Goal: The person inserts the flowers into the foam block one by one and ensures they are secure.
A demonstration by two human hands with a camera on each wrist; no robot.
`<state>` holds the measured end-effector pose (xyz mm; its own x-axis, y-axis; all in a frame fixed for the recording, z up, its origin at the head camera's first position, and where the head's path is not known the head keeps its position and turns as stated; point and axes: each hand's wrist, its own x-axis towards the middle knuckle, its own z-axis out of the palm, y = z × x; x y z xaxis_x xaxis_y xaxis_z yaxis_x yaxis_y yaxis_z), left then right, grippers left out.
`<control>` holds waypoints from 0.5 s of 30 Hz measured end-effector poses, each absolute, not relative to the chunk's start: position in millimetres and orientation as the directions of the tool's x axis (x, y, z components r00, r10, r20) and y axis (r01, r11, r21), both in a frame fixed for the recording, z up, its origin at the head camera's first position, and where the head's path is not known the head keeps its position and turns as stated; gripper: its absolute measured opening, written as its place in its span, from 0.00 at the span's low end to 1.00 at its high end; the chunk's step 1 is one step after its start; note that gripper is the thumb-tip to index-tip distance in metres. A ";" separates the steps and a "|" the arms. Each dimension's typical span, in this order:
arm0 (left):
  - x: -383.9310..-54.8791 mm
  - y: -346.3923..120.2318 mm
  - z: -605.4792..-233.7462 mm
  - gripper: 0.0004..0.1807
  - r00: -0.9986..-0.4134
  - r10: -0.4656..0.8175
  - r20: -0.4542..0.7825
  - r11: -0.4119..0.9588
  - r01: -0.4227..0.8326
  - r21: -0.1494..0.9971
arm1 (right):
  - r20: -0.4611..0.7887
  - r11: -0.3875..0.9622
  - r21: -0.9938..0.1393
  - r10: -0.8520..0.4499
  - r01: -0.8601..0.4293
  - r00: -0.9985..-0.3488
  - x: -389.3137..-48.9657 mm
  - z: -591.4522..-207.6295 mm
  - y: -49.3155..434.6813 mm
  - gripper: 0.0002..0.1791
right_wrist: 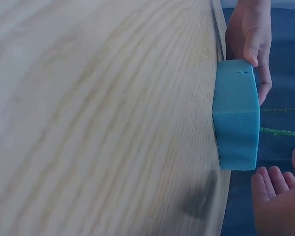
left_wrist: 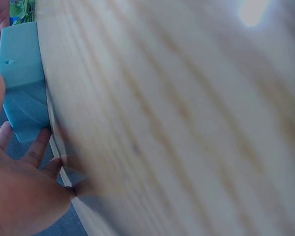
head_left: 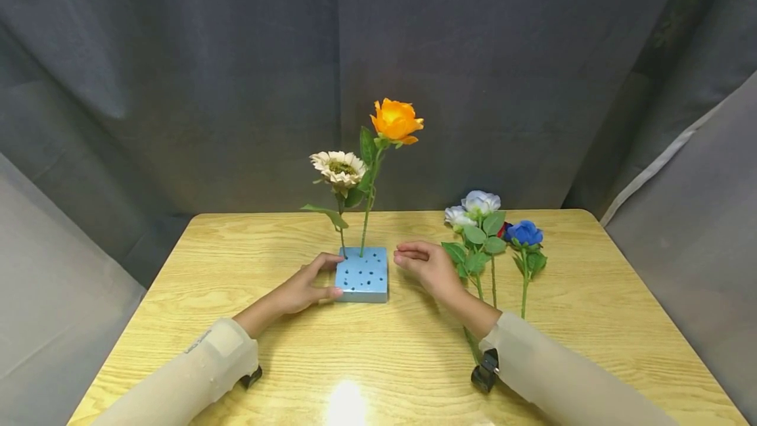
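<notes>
A blue foam block (head_left: 362, 275) with several small holes rests on the table. My left hand (head_left: 306, 286) holds its left side, thumb at the front corner and fingers toward the back; the left wrist view shows the fingers against the block (left_wrist: 22, 73). Two artificial flowers stand upright in the block's back part: a cream daisy-like flower (head_left: 339, 168) on the left and a taller orange flower (head_left: 396, 121). Just right of the block, apart from it, is my right hand (head_left: 430, 269), its fingers loosely bent with nothing between them. The right wrist view shows that gap beside the block (right_wrist: 236, 115).
Right of my right hand lie pale white-lilac flowers (head_left: 480, 203) with green leaves, a blue flower (head_left: 525, 233) and a partly hidden red one (head_left: 503, 229). My right forearm crosses over some stems. Grey curtains (head_left: 503, 84) enclose the wooden table (head_left: 284, 373).
</notes>
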<state>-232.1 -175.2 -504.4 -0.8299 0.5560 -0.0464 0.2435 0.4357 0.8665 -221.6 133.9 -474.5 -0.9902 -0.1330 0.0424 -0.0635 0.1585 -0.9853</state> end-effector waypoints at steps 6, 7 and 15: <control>-231.6 -174.2 -503.1 0.37 -0.827 0.561 -0.035 0.423 0.251 0.871 | 0.031 0.134 -0.990 -0.159 -0.052 -0.987 -211.5 -472.1 145.7 0.20; -231.6 -174.0 -503.0 0.37 -0.826 0.563 -0.031 0.420 0.253 0.871 | 0.027 0.134 -0.990 -0.160 -0.048 -0.987 -209.4 -471.1 148.0 0.20; -232.4 -174.6 -504.9 0.37 -0.825 0.565 -0.020 0.411 0.261 0.873 | -0.016 0.148 -0.989 -0.178 -0.011 -0.984 -195.7 -471.5 163.9 0.23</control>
<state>-232.4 -174.6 -504.9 -0.8249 0.5649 -0.0199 0.2607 0.4115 0.8733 -195.7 163.9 -471.5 -0.9839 -0.1781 -0.0157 -0.0111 0.1484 -0.9889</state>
